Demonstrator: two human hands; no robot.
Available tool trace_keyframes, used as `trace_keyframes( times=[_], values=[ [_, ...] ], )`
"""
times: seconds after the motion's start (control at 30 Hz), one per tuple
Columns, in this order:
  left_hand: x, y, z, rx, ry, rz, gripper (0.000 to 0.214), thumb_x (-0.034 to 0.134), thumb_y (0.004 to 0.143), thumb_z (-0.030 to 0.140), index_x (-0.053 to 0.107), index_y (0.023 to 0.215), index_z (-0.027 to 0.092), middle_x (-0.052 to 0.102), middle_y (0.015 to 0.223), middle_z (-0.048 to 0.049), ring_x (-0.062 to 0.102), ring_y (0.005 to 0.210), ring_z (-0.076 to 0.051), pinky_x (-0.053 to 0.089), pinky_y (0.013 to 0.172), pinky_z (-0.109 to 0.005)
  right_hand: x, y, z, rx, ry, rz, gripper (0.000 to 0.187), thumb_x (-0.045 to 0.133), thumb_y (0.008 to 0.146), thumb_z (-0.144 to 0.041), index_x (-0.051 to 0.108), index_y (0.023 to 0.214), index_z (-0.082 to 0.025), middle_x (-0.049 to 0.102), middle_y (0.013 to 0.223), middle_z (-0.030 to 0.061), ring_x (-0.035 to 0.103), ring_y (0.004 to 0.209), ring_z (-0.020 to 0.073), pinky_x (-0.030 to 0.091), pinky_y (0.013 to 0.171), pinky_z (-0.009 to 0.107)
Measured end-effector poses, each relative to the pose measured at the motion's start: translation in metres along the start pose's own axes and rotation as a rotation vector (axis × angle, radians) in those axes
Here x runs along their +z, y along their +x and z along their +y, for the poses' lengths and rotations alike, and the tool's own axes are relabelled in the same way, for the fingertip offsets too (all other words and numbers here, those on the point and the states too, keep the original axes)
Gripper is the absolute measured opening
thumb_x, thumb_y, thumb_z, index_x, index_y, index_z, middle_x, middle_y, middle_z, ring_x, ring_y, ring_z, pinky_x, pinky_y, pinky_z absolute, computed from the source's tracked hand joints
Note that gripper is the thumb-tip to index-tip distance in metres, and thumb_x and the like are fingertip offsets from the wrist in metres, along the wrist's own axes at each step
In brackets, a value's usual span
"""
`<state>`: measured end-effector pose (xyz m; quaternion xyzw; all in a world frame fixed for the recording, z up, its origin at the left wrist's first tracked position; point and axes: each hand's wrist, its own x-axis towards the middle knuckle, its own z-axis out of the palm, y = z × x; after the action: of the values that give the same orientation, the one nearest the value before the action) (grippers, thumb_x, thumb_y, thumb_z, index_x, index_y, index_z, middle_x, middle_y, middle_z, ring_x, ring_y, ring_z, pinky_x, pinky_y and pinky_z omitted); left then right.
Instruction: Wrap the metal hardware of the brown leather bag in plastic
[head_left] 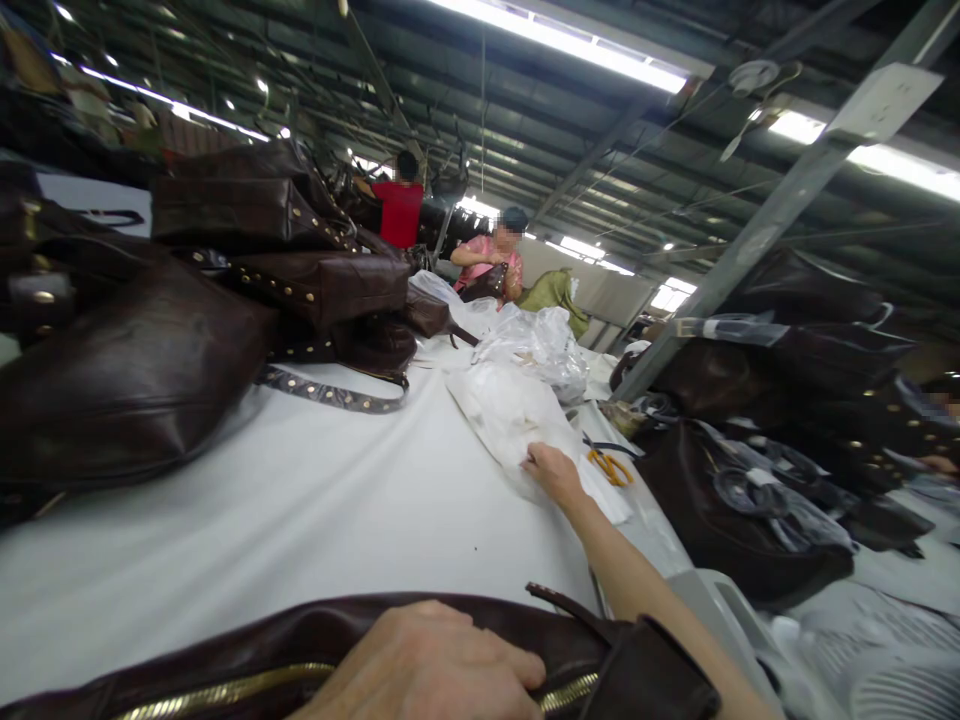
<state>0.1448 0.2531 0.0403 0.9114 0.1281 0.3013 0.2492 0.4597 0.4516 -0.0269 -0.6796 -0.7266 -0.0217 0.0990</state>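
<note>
My left hand point(431, 662) lies with its fingers closed over the top of a dark brown leather bag point(300, 650) with a brass zip, at the near edge of the white table point(300, 500). My right hand point(553, 470) reaches far across the table and pinches the edge of a white sheet of wrapping paper point(517, 415). Orange-handled scissors point(611, 465) lie just to the right of that hand.
Several dark brown studded bags point(225, 280) are piled at the left. Clear plastic bags point(536, 345) lie beyond the paper. More dark bags point(750, 500) sit at the right. Two people work at the table's far end, and a slanted metal post point(750, 230) rises at the right.
</note>
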Motion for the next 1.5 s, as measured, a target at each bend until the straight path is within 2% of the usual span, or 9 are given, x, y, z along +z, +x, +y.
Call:
trace_keyframes(
  times=[0.2,0.37,0.57,0.73,0.87,0.97,1.07,1.2,1.5],
  values=[
    [0.027,0.001,-0.015,0.012,-0.001,0.048,0.022,0.046,0.098,0.038,0.063,0.097,0.025,0.072,0.100,0.0018,0.066,0.090,-0.012,0.044,0.086,-0.018,-0.030,-0.003,0.008,0.043,0.449,0.074,0.038,0.056,0.080,-0.046,0.046,0.055,-0.020,0.050,0.056,-0.0015,0.054,0.066,0.0170,0.044,0.066,0.028],
    [0.001,0.001,0.014,-0.070,-0.043,0.078,0.020,0.064,0.084,0.028,0.064,0.103,0.024,0.071,0.113,-0.0031,0.066,0.100,-0.019,0.047,0.088,-0.024,-0.088,-0.038,0.000,0.071,0.840,0.108,0.053,0.062,0.068,-0.070,0.053,0.073,-0.018,0.061,0.072,0.0016,0.063,0.074,0.0193,0.054,0.070,0.034],
    [-0.032,0.007,0.040,-0.112,0.001,0.080,0.028,0.056,0.085,0.016,0.063,0.112,0.020,0.063,0.127,-0.0091,0.059,0.115,-0.022,0.045,0.099,-0.032,-0.183,-0.143,-0.024,0.083,1.146,0.040,0.050,0.081,0.063,-0.053,0.056,0.088,-0.018,0.066,0.077,0.0026,0.070,0.074,0.0216,0.056,0.065,0.032],
    [-0.036,0.015,0.072,-0.090,0.010,0.283,0.024,0.046,0.090,0.013,0.064,0.107,0.016,0.062,0.127,-0.0118,0.058,0.117,-0.020,0.044,0.101,-0.034,-0.233,-0.249,-0.041,-0.015,1.210,-0.225,0.038,0.076,0.075,-0.048,0.062,0.092,-0.016,0.065,0.075,0.0020,0.064,0.065,0.0151,0.053,0.062,0.028],
    [-0.023,0.002,0.132,-0.132,-0.111,0.350,0.023,0.052,0.089,0.016,0.064,0.108,0.014,0.064,0.121,-0.0109,0.059,0.113,-0.020,0.043,0.101,-0.033,-0.231,-0.309,-0.071,-0.123,1.181,-0.602,0.033,0.069,0.082,-0.047,0.063,0.081,-0.015,0.062,0.072,0.0014,0.059,0.064,0.0125,0.050,0.062,0.025],
    [0.008,-0.018,0.168,-0.249,-0.261,0.277,0.039,0.064,0.081,0.018,0.059,0.120,0.016,0.065,0.119,-0.0092,0.059,0.110,-0.021,0.044,0.098,-0.034,-0.209,-0.340,-0.107,-0.171,1.172,-0.752,0.032,0.068,0.082,-0.045,0.057,0.073,-0.016,0.055,0.064,-0.0023,0.054,0.058,0.0101,0.045,0.058,0.022],
    [0.050,-0.041,0.181,-0.464,-0.503,0.259,0.046,0.069,0.076,0.023,0.057,0.121,0.017,0.068,0.105,-0.0057,0.061,0.095,-0.019,0.047,0.086,-0.031,-0.184,-0.362,-0.138,-0.193,1.057,-0.705,0.030,0.063,0.083,-0.041,0.054,0.068,-0.018,0.052,0.059,-0.0039,0.050,0.053,0.0097,0.038,0.050,0.020],
    [0.086,-0.067,0.174,-0.706,-0.823,0.350,0.015,0.064,0.073,0.025,0.062,0.083,0.013,0.059,0.072,0.0011,0.052,0.064,-0.010,0.039,0.059,-0.022,-0.164,-0.375,-0.150,-0.205,0.807,-0.521,0.027,0.056,0.086,-0.033,0.054,0.064,-0.018,0.054,0.056,-0.0029,0.051,0.053,0.0104,0.033,0.050,0.020],
    [0.084,-0.099,0.170,-0.799,-0.967,0.561,0.027,0.070,0.065,0.033,0.051,0.072,0.016,0.048,0.062,0.0052,0.038,0.057,-0.008,0.027,0.055,-0.021,-0.160,-0.366,-0.164,-0.279,0.763,-0.379,0.017,0.054,0.086,-0.028,0.054,0.071,-0.020,0.056,0.059,-0.0038,0.056,0.055,0.0122,0.040,0.053,0.021]
  ],
)
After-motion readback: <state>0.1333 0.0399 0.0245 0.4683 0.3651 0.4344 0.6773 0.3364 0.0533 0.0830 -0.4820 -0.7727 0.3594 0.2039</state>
